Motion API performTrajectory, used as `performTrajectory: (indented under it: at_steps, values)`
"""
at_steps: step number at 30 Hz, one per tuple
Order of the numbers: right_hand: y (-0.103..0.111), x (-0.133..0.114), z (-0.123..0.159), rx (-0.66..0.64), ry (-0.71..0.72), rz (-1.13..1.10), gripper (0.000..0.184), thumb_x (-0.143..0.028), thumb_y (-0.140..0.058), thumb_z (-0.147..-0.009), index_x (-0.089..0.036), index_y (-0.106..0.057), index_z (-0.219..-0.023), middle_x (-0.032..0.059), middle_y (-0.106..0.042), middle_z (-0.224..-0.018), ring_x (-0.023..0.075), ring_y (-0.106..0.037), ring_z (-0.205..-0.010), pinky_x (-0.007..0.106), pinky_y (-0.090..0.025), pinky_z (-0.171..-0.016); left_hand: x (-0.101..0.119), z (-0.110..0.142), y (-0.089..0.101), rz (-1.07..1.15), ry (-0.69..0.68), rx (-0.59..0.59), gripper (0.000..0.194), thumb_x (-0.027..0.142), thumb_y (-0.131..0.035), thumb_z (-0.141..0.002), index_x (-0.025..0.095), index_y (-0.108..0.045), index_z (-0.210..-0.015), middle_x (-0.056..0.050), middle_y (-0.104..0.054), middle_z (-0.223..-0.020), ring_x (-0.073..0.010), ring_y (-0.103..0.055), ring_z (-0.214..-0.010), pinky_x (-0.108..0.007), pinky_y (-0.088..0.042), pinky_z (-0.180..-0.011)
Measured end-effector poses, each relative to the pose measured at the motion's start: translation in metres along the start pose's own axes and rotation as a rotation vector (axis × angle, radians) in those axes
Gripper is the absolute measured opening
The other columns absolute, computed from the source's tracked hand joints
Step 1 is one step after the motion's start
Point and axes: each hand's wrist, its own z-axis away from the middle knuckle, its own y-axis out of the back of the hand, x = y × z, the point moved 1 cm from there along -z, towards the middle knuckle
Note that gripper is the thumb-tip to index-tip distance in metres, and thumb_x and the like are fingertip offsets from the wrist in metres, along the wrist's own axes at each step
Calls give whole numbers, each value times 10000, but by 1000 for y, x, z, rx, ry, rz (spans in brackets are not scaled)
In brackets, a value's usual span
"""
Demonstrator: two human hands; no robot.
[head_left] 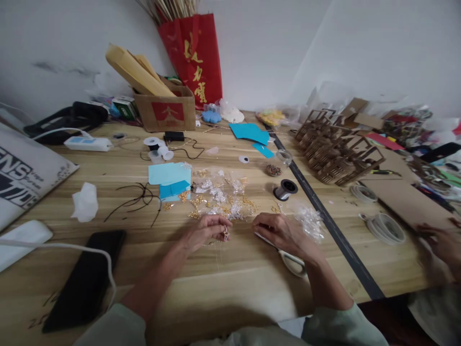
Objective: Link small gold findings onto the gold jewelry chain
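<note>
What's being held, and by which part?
The left hand pinches a small beaded piece; exactly where can't be told. Whether the right hand holds anything is unclear.

A wooden tabletop (230, 288) is being lit dimly and softly.

The wall (273, 43) is being rendered in muted grey, its upper corners being darkened. Soft shadows are being cast beside the right forearm (326, 283) and to the left of the wire spool (285, 190). A pale sheen is being reflected by the near wood, and small glints by the clear plastic bags (311, 223). Shapes are being stretched and slanted toward the frame edges, the co-worker's hand (439, 242) is being blurred at the right, and fine detail in the beads (236, 210) is being softened.
</note>
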Motion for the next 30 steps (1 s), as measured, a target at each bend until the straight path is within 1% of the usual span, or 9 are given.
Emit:
performTrajectory:
  at_steps: [7,11,15,18,20,21,24,25,30]
  values:
    - [-3,1,-3,4,-9,0,180,-211,-480,-908,-180,-648,-852,31,-686,-807,141,-586,-680,214,-355,-605,0,-2,-2,-128,-1,21,256,261,-800,-597,112,-639,-727,-10,-645,-648,-103,-602,-591,-235,-489,-608]
    - [-5,1,-4,-8,-67,90,197,-207,-475,-909,-188,-670,-885,43,-696,-825,146,-602,-679,221,-349,-605,-4,-4,-3,-169,-14,41,262,265,-796,-590,116,-609,-696,5,-622,-586,-93,-575,-538,-222,-460,-559]
    - [-13,0,-5,29,-61,135,208,-141,-507,-864,-198,-662,-991,64,-684,-933,153,-619,-734,233,-371,-650,-5,-3,-5,-182,-32,64,258,257,-793,-588,124,-600,-695,13,-610,-579,-91,-565,-528,-213,-439,-540]
    - [-26,-4,-10,69,0,5,347,-80,-531,-814,-200,-597,-1132,68,-658,-1033,120,-603,-658,232,-393,-636,-2,-1,-8,-200,-49,74,219,240,-773,-613,125,-608,-699,9,-607,-592,-92,-558,-541,-209,-422,-535]
    - [-37,-9,-15,81,28,-133,415,-84,-533,-818,-180,-532,-1222,66,-663,-989,112,-590,-627,233,-417,-640,0,-1,-9,-216,-64,76,193,231,-758,-627,127,-608,-688,7,-602,-585,-94,-547,-539,-208,-404,-525]
    - [-43,-11,-17,87,28,-201,418,-100,-543,-821,-168,-516,-1233,56,-669,-928,111,-580,-602,228,-417,-612,1,-1,-10,-225,-73,78,183,227,-753,-632,128,-608,-684,6,-600,-583,-96,-544,-538,-209,-396,-523]
    - [-58,-17,-26,27,71,-401,355,-151,-565,-842,-172,-519,-1193,13,-669,-793,115,-572,-605,209,-412,-581,2,-1,-9,-238,-98,91,170,220,-748,-636,129,-608,-671,10,-594,-578,-97,-537,-538,-212,-386,-530]
    - [-62,-18,-28,47,64,-445,303,-146,-560,-843,-170,-536,-1145,16,-671,-816,112,-573,-623,205,-411,-581,1,-2,-8,-235,-104,93,171,220,-749,-636,129,-607,-669,12,-593,-581,-97,-538,-541,-212,-386,-535]
    - [-68,-16,-32,118,8,-530,108,-180,-556,-852,-157,-573,-955,2,-648,-749,107,-555,-639,198,-402,-579,0,-2,-6,-184,-95,65,213,257,-761,-638,126,-601,-687,4,-603,-602,-107,-556,-566,-231,-420,-573]
